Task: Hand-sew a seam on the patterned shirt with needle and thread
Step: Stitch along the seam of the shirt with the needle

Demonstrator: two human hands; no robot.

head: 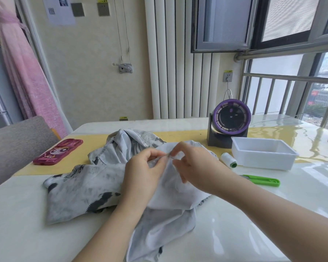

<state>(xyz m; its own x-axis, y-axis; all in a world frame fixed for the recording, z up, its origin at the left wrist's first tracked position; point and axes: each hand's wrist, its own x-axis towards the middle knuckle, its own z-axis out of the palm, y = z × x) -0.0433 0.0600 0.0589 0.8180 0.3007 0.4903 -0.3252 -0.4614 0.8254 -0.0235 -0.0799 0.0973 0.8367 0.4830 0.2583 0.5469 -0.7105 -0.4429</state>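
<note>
Hands meet at frame centre on a raised fold of the patterned shirt (87,186), which spreads toward lower left; the left hand (144,167) and right hand (194,167) both pinch it, fingertips nearly touching across a left-right sliver, probably the needle (168,155), with open table rightward before the thread spool (228,160).

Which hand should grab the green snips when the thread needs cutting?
Right hand: the green snips lie on the table beside its forearm. The left hand pinches the shirt fold and would have to reach across.
</note>
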